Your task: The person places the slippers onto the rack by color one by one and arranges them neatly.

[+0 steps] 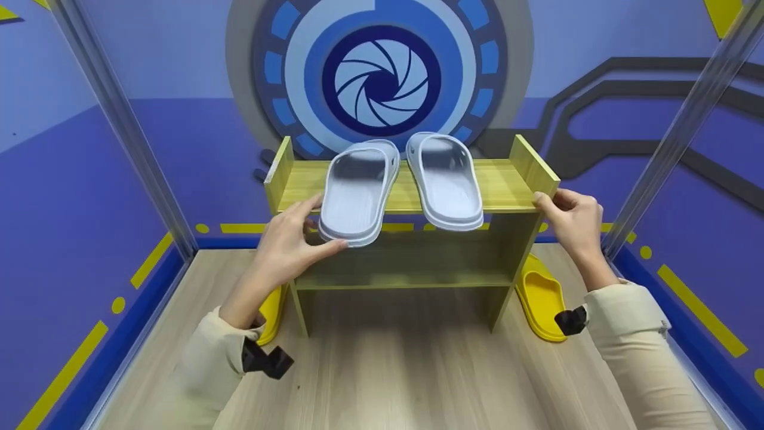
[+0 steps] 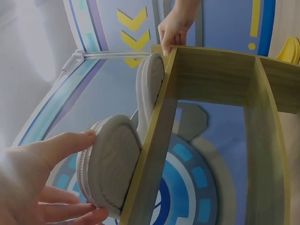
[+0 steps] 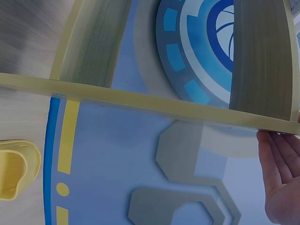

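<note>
Two light grey slippers lie side by side on the top board of a small wooden rack [image 1: 406, 280], heels jutting past its front edge. My left hand [image 1: 286, 242] pinches the left slipper [image 1: 352, 206] by the heel, thumb on one side and fingers on the other; the left wrist view shows its sole [image 2: 115, 164]. Untouched, the right slipper [image 1: 450, 185] sits a short gap away. At the rack's upper right corner, my right hand [image 1: 574, 224] grips the side panel [image 1: 534, 164], thumb at the front edge and fingertips [image 3: 263, 136] against the outer face.
A yellow slipper [image 1: 542, 298] stands on the floor right of the rack, and another yellow slipper [image 1: 272, 313] is partly hidden behind my left wrist. A patterned blue wall [image 1: 179, 131] rises behind. Metal posts [image 1: 113, 95] stand at the corners.
</note>
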Demonstrator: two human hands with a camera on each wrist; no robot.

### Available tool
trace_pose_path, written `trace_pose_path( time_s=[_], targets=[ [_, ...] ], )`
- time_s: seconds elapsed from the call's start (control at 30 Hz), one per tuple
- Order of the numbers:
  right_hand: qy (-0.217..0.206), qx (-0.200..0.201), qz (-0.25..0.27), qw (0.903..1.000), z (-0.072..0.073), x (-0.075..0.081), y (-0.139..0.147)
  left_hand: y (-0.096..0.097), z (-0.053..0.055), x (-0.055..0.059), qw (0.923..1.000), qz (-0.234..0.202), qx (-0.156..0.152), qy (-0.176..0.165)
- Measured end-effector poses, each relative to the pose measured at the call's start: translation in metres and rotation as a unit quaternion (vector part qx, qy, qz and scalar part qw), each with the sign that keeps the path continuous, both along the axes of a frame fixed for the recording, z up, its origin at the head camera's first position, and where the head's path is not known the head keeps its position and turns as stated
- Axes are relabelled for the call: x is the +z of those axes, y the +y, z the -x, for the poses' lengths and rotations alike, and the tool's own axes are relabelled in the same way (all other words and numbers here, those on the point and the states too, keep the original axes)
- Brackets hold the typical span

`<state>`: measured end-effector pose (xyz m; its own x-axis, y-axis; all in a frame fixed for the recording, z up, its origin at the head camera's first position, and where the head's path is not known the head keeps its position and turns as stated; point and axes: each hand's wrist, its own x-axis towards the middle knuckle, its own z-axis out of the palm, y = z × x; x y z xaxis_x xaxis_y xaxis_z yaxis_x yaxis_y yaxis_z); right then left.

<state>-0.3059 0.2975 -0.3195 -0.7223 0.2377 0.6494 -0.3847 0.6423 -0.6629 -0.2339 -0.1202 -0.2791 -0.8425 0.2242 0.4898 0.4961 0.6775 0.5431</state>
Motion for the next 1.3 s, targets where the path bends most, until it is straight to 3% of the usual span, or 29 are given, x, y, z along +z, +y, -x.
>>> trace_pose_path(
  time_s=[0.47,0.87,1.3],
  targets=[
    [0.006,-0.002,-0.004,1.0000,0.000,0.000,0.000,0.029,0.013,-0.008,0.9972,0.008,0.069,0.026],
    [0.007,0.003,0.000,1.0000,0.000,-0.001,-0.001,0.037,0.026,-0.020,0.9944,-0.035,0.081,0.057],
    [0.005,0.008,0.005,0.9999,0.000,0.000,-0.002,0.033,0.028,-0.024,0.9932,-0.044,0.076,0.076]
  ],
)
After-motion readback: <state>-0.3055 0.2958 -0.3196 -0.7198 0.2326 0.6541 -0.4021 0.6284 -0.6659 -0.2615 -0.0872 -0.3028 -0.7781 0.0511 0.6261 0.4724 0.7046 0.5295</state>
